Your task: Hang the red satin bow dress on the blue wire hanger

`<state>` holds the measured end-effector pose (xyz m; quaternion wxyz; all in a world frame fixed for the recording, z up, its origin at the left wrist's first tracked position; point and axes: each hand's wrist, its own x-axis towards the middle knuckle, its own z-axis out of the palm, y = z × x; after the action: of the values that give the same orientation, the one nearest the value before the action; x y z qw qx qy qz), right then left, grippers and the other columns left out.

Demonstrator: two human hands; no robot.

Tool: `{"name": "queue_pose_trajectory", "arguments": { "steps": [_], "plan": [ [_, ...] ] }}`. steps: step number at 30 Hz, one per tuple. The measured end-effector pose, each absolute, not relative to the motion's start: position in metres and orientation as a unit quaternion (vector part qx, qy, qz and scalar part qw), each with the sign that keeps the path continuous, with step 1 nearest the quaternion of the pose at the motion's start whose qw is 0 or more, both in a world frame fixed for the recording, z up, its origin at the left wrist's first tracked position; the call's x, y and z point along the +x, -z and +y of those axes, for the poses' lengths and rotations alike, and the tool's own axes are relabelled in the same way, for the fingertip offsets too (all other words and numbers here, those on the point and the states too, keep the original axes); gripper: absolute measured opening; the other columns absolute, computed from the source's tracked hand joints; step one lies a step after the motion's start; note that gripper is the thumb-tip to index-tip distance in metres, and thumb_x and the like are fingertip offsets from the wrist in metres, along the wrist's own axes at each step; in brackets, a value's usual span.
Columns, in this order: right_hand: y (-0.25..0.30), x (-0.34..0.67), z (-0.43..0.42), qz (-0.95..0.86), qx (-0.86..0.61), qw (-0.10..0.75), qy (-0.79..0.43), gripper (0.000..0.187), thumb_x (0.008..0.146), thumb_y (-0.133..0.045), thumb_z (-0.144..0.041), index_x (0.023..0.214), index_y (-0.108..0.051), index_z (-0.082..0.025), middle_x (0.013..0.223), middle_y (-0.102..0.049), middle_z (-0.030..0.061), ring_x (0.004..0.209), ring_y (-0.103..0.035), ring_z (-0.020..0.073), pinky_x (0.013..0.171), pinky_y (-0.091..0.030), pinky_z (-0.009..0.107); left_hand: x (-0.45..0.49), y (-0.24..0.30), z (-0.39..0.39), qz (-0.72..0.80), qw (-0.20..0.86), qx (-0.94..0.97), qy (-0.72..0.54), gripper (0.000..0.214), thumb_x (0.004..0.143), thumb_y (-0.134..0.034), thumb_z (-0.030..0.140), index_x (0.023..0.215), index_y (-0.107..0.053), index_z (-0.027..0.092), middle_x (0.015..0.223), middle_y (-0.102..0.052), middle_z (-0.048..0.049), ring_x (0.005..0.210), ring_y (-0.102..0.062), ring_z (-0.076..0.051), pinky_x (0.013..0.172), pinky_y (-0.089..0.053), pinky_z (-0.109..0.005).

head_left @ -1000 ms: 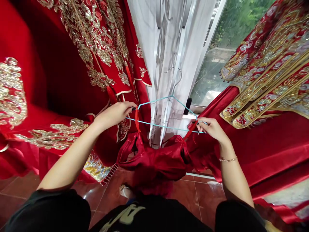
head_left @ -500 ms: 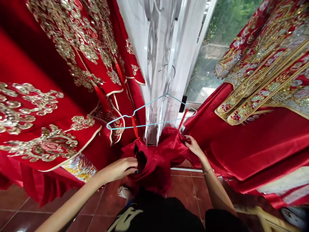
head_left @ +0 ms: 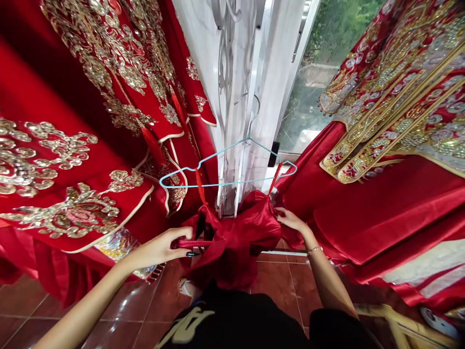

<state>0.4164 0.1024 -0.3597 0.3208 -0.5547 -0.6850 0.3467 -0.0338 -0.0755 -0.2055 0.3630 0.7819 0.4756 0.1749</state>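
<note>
A red satin garment [head_left: 240,242] hangs by two thin straps from a light blue hanger [head_left: 218,184] in front of me. The hanger's metal hook [head_left: 257,109] points up. My left hand [head_left: 165,249] is closed on a fold of the garment's left side, pulling a taut strip of cloth out sideways. A dark gap shows in the cloth beside it. On the other side, my right hand [head_left: 290,219] pinches the garment's edge below the right strap. Its fingertips are partly hidden in the red cloth.
Red gowns with gold sequins [head_left: 76,213] hang close on the left. A beaded red and gold outfit [head_left: 392,121] hangs at the right. Behind the hanger stand a white door frame [head_left: 276,72] and a window. Brown tiles [head_left: 276,286] cover the floor; a wooden piece [head_left: 395,322] stands lower right.
My left hand has moved left and slightly up, drawing a strip of the red cloth out with it. My right hand has stayed nearly in place.
</note>
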Motion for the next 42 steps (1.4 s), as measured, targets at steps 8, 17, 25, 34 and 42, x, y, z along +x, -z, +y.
{"name": "queue_pose_trajectory", "arguments": {
  "steps": [8, 17, 25, 34, 42],
  "plan": [
    [0.339, 0.435, 0.085, -0.567, -0.534, 0.433, -0.454, 0.023, 0.083, -0.067, -0.039, 0.071, -0.066, -0.020, 0.068, -0.067, 0.0033, 0.061, -0.064, 0.0166, 0.057, -0.056, 0.030, -0.033, 0.208, -0.073, 0.605, 0.036, 0.658, -0.447, 0.026, 0.078, -0.053, 0.025, 0.104, -0.053, 0.020, 0.088, -0.060, -0.0018, 0.080, -0.062, -0.017, 0.077, -0.051, -0.029],
    [0.277, 0.421, 0.073, -0.423, -0.354, 0.671, -0.496, 0.027, 0.069, -0.063, -0.033, 0.090, -0.076, -0.021, 0.103, -0.077, 0.0101, 0.101, -0.073, 0.0239, 0.103, -0.056, 0.046, -0.046, 0.192, -0.043, 0.598, 0.223, 0.413, -0.649, 0.018, 0.070, -0.069, 0.033, 0.079, -0.064, 0.018, 0.050, -0.058, 0.0029, 0.043, -0.057, -0.016, 0.048, -0.051, -0.027],
    [0.240, 0.406, 0.086, -0.503, -0.358, 0.730, -0.293, 0.044, 0.063, -0.086, -0.026, 0.105, -0.077, -0.017, 0.114, -0.077, 0.0117, 0.116, -0.070, 0.0299, 0.116, -0.043, 0.055, -0.057, 0.159, 0.013, 0.478, 0.107, 0.494, -0.719, 0.028, 0.072, -0.075, 0.029, 0.095, -0.067, 0.017, 0.095, -0.076, -0.0061, 0.083, -0.075, -0.018, 0.083, -0.060, -0.029],
    [0.227, 0.403, 0.135, -0.514, -0.361, 0.734, -0.258, 0.055, 0.060, -0.088, -0.038, 0.108, -0.076, -0.015, 0.113, -0.077, 0.0143, 0.115, -0.069, 0.0317, 0.112, -0.047, 0.056, -0.032, 0.140, 0.012, 0.450, 0.133, 0.588, -0.659, 0.034, 0.081, -0.073, 0.035, 0.108, -0.064, 0.018, 0.104, -0.076, -0.0083, 0.092, -0.076, -0.022, 0.082, -0.061, -0.029],
    [0.204, 0.399, 0.136, -0.562, -0.320, 0.738, -0.190, 0.032, 0.062, -0.086, -0.032, 0.090, -0.077, -0.020, 0.096, -0.076, 0.0044, 0.097, -0.073, 0.0226, 0.097, -0.057, 0.043, -0.019, 0.126, 0.000, 0.514, 0.134, 0.687, -0.496, 0.028, 0.088, -0.060, 0.037, 0.105, -0.071, 0.018, 0.092, -0.078, -0.0059, 0.086, -0.074, -0.021, 0.086, -0.056, -0.031]
  ]
}}
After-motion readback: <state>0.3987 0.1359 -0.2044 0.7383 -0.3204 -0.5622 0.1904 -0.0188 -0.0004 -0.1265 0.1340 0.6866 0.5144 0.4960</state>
